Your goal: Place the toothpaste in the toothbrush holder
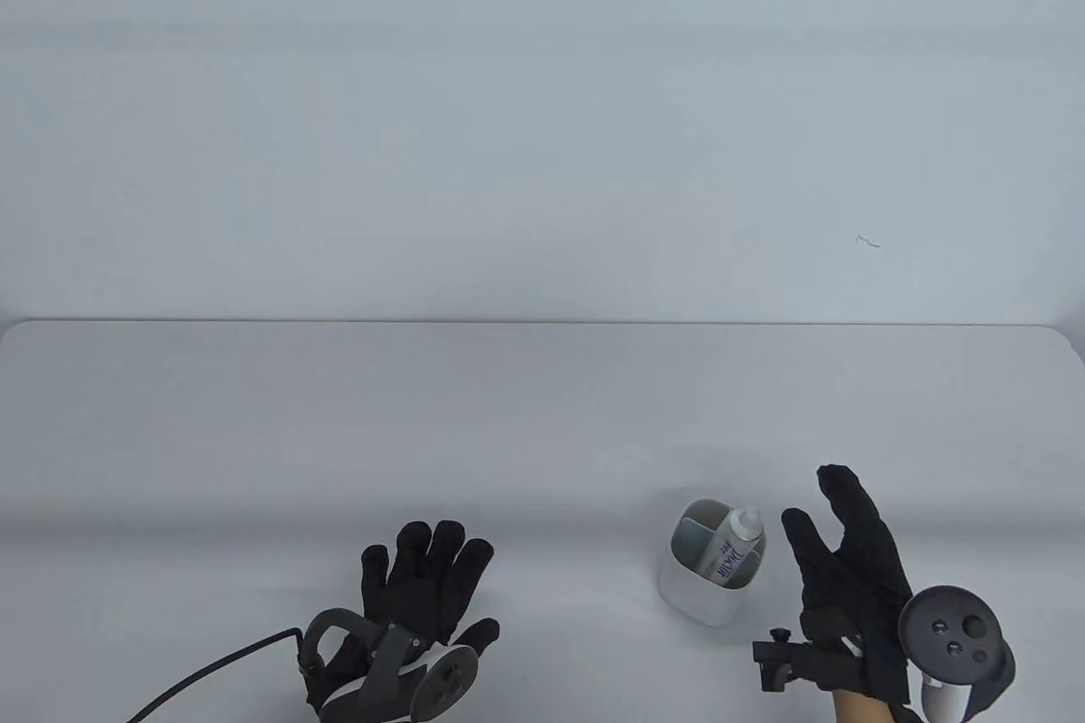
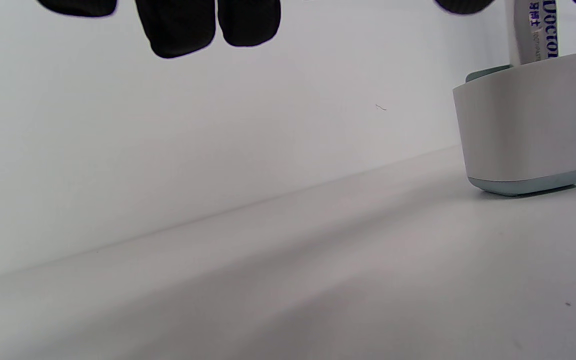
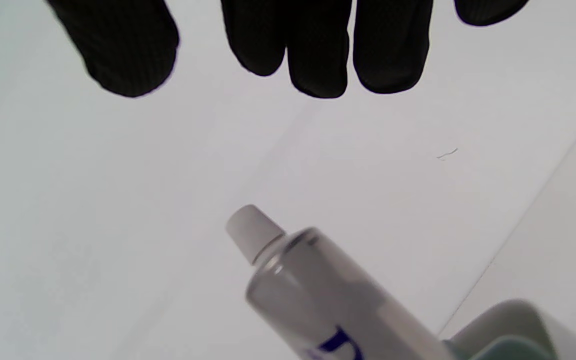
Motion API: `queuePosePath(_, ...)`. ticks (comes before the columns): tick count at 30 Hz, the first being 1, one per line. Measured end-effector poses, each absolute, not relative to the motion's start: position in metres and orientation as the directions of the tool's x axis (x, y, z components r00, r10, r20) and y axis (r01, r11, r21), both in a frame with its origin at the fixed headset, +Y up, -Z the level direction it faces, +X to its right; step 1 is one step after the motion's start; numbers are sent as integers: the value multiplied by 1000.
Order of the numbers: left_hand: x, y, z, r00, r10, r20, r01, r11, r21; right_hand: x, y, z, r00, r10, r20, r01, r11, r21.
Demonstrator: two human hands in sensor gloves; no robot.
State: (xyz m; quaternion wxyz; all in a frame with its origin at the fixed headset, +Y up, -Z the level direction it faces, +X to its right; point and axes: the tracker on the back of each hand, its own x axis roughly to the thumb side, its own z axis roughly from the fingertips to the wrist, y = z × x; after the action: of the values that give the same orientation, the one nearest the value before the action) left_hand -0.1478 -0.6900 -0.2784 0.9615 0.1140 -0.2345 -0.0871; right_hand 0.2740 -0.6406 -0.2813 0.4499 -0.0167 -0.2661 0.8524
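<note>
A white toothbrush holder [image 1: 708, 579] stands on the table near the front, right of centre. A white toothpaste tube [image 1: 733, 547] with blue lettering stands in its right compartment, cap up, leaning right. The tube [image 2: 535, 30] and holder [image 2: 525, 125] also show in the left wrist view, and the tube [image 3: 308, 290] and holder rim [image 3: 513, 325] in the right wrist view. My right hand [image 1: 835, 541] is open just right of the holder, fingers spread, touching nothing. My left hand [image 1: 428, 579] lies flat and open on the table, well to the left.
The white table [image 1: 339, 435] runs to a far edge against a pale wall [image 1: 542, 121]. A black cable [image 1: 212, 672] trails from the left hand's tracker toward the bottom left.
</note>
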Motion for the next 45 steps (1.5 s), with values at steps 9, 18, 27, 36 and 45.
queuePosePath(9, -152, -688, -280, 883, -222, 414, 115, 956, 269, 293, -647, -269, -859, 505, 83, -486, -754, -443)
queuePosePath(18, -157, -691, -284, 892, -225, 393, 128, 958, 258, 283, -681, -274, -976, 216, 23, -214, -936, -279)
queuePosePath(27, -158, -691, -284, 895, -227, 385, 131, 956, 261, 280, -684, -275, -967, 252, 34, -252, -933, -258)
queuePosePath(36, -157, -691, -284, 893, -229, 388, 131, 956, 264, 281, -683, -274, -967, 253, 19, -249, -931, -265)
queuePosePath(45, -158, -691, -284, 893, -231, 385, 136, 956, 258, 283, -683, -274, -966, 258, 14, -252, -929, -270)
